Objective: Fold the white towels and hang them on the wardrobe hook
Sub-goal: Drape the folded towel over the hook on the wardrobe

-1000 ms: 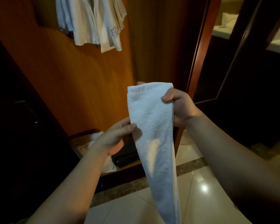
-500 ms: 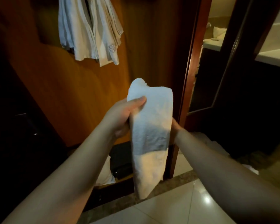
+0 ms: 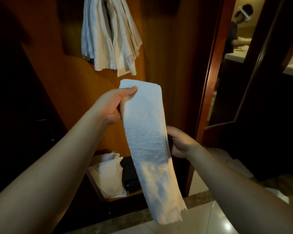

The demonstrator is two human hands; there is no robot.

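A white towel (image 3: 147,135), folded into a long narrow strip, hangs in front of the open wardrobe. My left hand (image 3: 115,105) pinches its top left corner, thumb on the front. My right hand (image 3: 179,142) is behind the towel's right edge at mid-height, fingers hidden by the cloth, so its grip is unclear. Higher up, several folded white towels (image 3: 108,38) hang against the wooden back panel; the hook itself is hidden by them.
On the wardrobe floor lie a white bundle (image 3: 108,173) and a black box (image 3: 131,176). A wooden door frame (image 3: 208,92) stands to the right, with a mirror (image 3: 233,65) reflecting a person. Glossy floor tiles (image 3: 201,222) lie below.
My left hand moved up and took the towel's top corner. My right hand let go of the top and dropped to mid-height behind the towel. The view tilted up toward the hanging towels.
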